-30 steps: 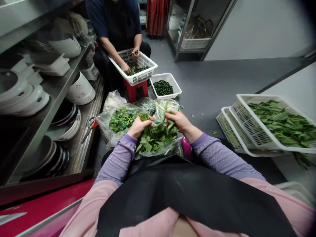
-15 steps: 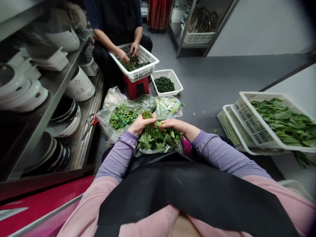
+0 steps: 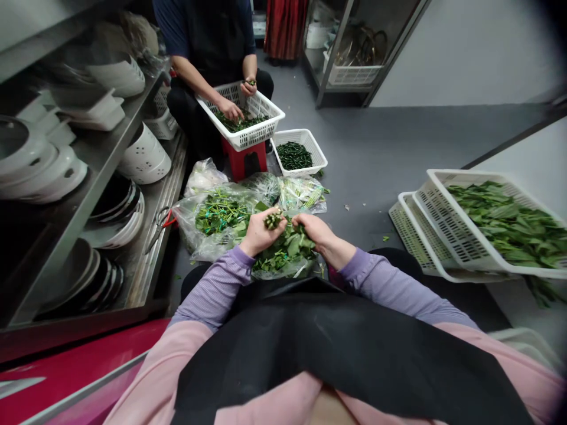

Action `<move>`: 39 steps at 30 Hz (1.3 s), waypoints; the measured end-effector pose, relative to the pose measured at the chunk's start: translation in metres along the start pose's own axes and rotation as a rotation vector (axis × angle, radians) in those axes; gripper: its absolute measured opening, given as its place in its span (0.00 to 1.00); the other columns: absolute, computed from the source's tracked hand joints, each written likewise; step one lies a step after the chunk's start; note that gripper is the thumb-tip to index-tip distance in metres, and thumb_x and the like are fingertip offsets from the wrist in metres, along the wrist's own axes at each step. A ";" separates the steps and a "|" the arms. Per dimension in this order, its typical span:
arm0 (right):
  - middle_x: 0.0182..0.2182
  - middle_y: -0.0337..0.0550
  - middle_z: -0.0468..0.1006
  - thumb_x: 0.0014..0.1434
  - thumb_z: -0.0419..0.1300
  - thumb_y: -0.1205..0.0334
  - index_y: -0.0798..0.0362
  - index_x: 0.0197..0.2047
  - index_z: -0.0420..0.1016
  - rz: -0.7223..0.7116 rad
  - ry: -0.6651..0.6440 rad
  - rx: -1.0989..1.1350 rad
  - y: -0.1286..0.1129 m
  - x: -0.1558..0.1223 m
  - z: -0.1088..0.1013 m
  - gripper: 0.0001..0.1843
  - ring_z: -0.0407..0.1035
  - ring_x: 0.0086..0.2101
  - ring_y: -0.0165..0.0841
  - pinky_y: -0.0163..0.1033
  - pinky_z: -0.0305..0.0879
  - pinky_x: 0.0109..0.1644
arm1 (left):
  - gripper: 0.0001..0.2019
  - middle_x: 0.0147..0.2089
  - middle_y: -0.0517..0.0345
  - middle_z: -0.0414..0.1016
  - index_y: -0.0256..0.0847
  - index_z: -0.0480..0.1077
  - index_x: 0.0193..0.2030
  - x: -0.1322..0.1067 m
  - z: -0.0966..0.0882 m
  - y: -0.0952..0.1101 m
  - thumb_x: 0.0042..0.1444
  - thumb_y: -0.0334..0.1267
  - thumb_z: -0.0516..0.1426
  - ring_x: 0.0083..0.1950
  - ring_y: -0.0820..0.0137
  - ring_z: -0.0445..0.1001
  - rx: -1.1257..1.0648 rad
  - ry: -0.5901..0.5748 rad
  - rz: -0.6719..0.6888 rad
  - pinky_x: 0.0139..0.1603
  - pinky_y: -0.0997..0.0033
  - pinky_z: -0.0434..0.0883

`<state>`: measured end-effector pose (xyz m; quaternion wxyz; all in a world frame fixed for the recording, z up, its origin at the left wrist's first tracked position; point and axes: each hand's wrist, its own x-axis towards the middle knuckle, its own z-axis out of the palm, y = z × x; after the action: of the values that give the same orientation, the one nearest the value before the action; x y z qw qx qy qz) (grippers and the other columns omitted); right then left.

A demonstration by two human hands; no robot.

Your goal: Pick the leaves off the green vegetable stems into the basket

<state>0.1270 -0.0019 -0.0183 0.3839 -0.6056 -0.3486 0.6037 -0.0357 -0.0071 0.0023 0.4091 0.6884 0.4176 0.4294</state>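
Note:
My left hand [image 3: 258, 234] is closed round the stem end of a bunch of leafy greens [image 3: 286, 251], its cut stems pointing up. My right hand [image 3: 313, 228] is closed on the same bunch just to the right, fingers curled into the leaves. The bunch lies over a clear plastic bag [image 3: 290, 268] above my knees. Beyond my hands sits another plastic bag with bundled green stems [image 3: 218, 213].
A white basket of picked leaves [image 3: 505, 221] rests on empty baskets [image 3: 410, 230] at right. Another person [image 3: 208, 41] opposite sorts greens in a basket [image 3: 241, 121] on a red stool; a small basket [image 3: 297, 154] beside it. Steel shelves with white dishes [image 3: 66, 159] and scissors [image 3: 162, 221] stand left.
My left hand has turned the bunch so its stems point upward. My right hand has slid in closer along the leaves. The other person's hands shifted within their basket.

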 end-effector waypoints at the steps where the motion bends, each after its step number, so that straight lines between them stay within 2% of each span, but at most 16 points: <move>1: 0.15 0.34 0.64 0.42 0.53 0.63 0.53 0.19 0.63 0.055 0.134 0.053 0.001 0.006 -0.004 0.05 0.56 0.19 0.26 0.33 0.55 0.24 | 0.09 0.27 0.57 0.72 0.36 0.69 0.28 -0.001 -0.001 -0.001 0.47 0.41 0.59 0.27 0.75 0.68 0.055 0.037 0.031 0.34 0.75 0.66; 3: 0.15 0.34 0.64 0.41 0.54 0.63 0.52 0.20 0.63 0.117 0.325 0.164 0.002 0.017 -0.016 0.03 0.57 0.18 0.27 0.34 0.56 0.23 | 0.08 0.30 0.55 0.73 0.37 0.70 0.30 0.004 -0.012 -0.011 0.48 0.41 0.58 0.30 0.73 0.70 0.150 0.150 0.019 0.36 0.74 0.67; 4: 0.15 0.34 0.64 0.40 0.55 0.64 0.53 0.20 0.63 0.097 0.350 0.209 0.003 0.021 -0.023 0.03 0.57 0.19 0.26 0.34 0.56 0.23 | 0.09 0.31 0.54 0.74 0.37 0.70 0.32 0.009 -0.022 -0.020 0.48 0.40 0.58 0.32 0.71 0.71 0.199 0.232 -0.037 0.38 0.73 0.67; 8: 0.20 0.34 0.67 0.39 0.61 0.62 0.54 0.23 0.65 -0.122 0.170 0.256 0.002 0.020 -0.050 0.08 0.60 0.23 0.25 0.32 0.59 0.27 | 0.10 0.32 0.49 0.74 0.34 0.70 0.30 0.036 -0.074 -0.070 0.41 0.37 0.61 0.36 0.63 0.73 0.348 0.516 -0.463 0.43 0.65 0.67; 10: 0.21 0.34 0.68 0.40 0.62 0.57 0.53 0.24 0.65 -0.182 0.057 0.222 -0.003 0.012 -0.056 0.11 0.61 0.23 0.25 0.32 0.59 0.28 | 0.10 0.30 0.50 0.73 0.33 0.70 0.30 0.043 -0.090 -0.083 0.41 0.37 0.61 0.35 0.64 0.73 0.218 0.599 -0.547 0.41 0.65 0.68; 11: 0.20 0.33 0.67 0.42 0.62 0.55 0.53 0.25 0.65 -0.202 0.020 0.178 -0.007 0.007 -0.057 0.13 0.60 0.22 0.25 0.32 0.58 0.27 | 0.11 0.29 0.51 0.72 0.32 0.70 0.31 0.044 -0.093 -0.085 0.41 0.37 0.61 0.33 0.65 0.72 0.105 0.598 -0.542 0.39 0.66 0.69; 13: 0.18 0.32 0.65 0.45 0.61 0.51 0.53 0.26 0.65 -0.249 -0.030 0.021 -0.019 -0.003 -0.053 0.14 0.57 0.20 0.24 0.32 0.55 0.26 | 0.15 0.28 0.54 0.71 0.32 0.70 0.33 0.042 -0.089 -0.077 0.41 0.41 0.62 0.29 0.68 0.71 -0.163 0.470 -0.497 0.35 0.68 0.69; 16: 0.19 0.34 0.68 0.44 0.62 0.53 0.55 0.26 0.70 -0.382 -0.079 -0.327 -0.038 -0.016 -0.036 0.13 0.59 0.22 0.25 0.33 0.56 0.29 | 0.22 0.32 0.54 0.71 0.33 0.70 0.39 0.034 -0.067 -0.052 0.41 0.48 0.62 0.28 0.71 0.71 -0.503 0.112 -0.451 0.31 0.70 0.70; 18: 0.23 0.37 0.72 0.43 0.63 0.56 0.56 0.28 0.74 -0.479 -0.127 -0.530 -0.045 -0.021 -0.018 0.11 0.63 0.26 0.28 0.34 0.58 0.34 | 0.24 0.36 0.53 0.72 0.35 0.69 0.43 0.028 -0.049 -0.036 0.42 0.50 0.62 0.30 0.71 0.72 -0.637 -0.076 -0.434 0.31 0.71 0.70; 20: 0.27 0.39 0.75 0.44 0.63 0.56 0.55 0.29 0.76 -0.517 -0.156 -0.658 -0.047 -0.021 0.000 0.11 0.66 0.30 0.31 0.36 0.59 0.38 | 0.25 0.39 0.51 0.73 0.35 0.69 0.44 0.023 -0.034 -0.024 0.43 0.51 0.61 0.32 0.71 0.73 -0.719 -0.180 -0.422 0.34 0.71 0.71; 24: 0.34 0.41 0.77 0.43 0.64 0.55 0.53 0.30 0.77 -0.551 -0.171 -0.669 -0.035 -0.014 0.020 0.12 0.69 0.35 0.34 0.37 0.60 0.42 | 0.25 0.40 0.50 0.75 0.36 0.69 0.46 0.015 -0.017 -0.016 0.44 0.49 0.61 0.39 0.67 0.74 -0.782 -0.233 -0.431 0.39 0.70 0.70; 28: 0.32 0.43 0.77 0.45 0.62 0.56 0.57 0.31 0.76 -0.469 -0.162 -0.512 -0.024 -0.013 0.017 0.13 0.69 0.33 0.33 0.37 0.61 0.41 | 0.25 0.41 0.49 0.75 0.36 0.69 0.49 0.013 -0.018 -0.018 0.45 0.46 0.62 0.42 0.65 0.74 -0.816 -0.284 -0.436 0.43 0.68 0.69; 31: 0.30 0.44 0.76 0.47 0.60 0.52 0.58 0.33 0.75 -0.432 -0.114 -0.454 -0.019 -0.015 0.013 0.16 0.69 0.32 0.33 0.37 0.62 0.38 | 0.24 0.42 0.48 0.76 0.36 0.69 0.48 0.012 -0.019 -0.021 0.44 0.45 0.63 0.41 0.65 0.74 -0.829 -0.282 -0.447 0.44 0.68 0.69; 34: 0.32 0.44 0.76 0.45 0.61 0.52 0.56 0.33 0.75 -0.467 -0.117 -0.528 -0.017 -0.017 0.016 0.16 0.69 0.33 0.33 0.38 0.62 0.41 | 0.23 0.40 0.50 0.76 0.35 0.70 0.47 0.013 -0.014 -0.022 0.45 0.45 0.62 0.40 0.66 0.74 -0.825 -0.248 -0.458 0.42 0.68 0.69; 37: 0.37 0.44 0.76 0.41 0.64 0.57 0.55 0.29 0.74 -0.487 -0.162 -0.572 -0.018 -0.015 0.018 0.12 0.69 0.37 0.35 0.39 0.61 0.44 | 0.23 0.37 0.50 0.76 0.34 0.71 0.44 0.012 -0.009 -0.022 0.44 0.46 0.63 0.38 0.66 0.75 -0.805 -0.237 -0.492 0.40 0.69 0.70; 39: 0.36 0.44 0.76 0.41 0.64 0.59 0.55 0.26 0.73 -0.408 -0.238 -0.498 -0.021 -0.014 0.015 0.10 0.69 0.36 0.35 0.38 0.62 0.43 | 0.22 0.36 0.50 0.76 0.33 0.71 0.43 0.013 -0.009 -0.023 0.42 0.44 0.64 0.37 0.66 0.75 -0.790 -0.243 -0.501 0.39 0.68 0.70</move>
<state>0.1124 -0.0039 0.0067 0.2935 -0.5241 -0.6415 0.4772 -0.0457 0.0137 -0.0127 0.7762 0.4036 0.3246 0.3596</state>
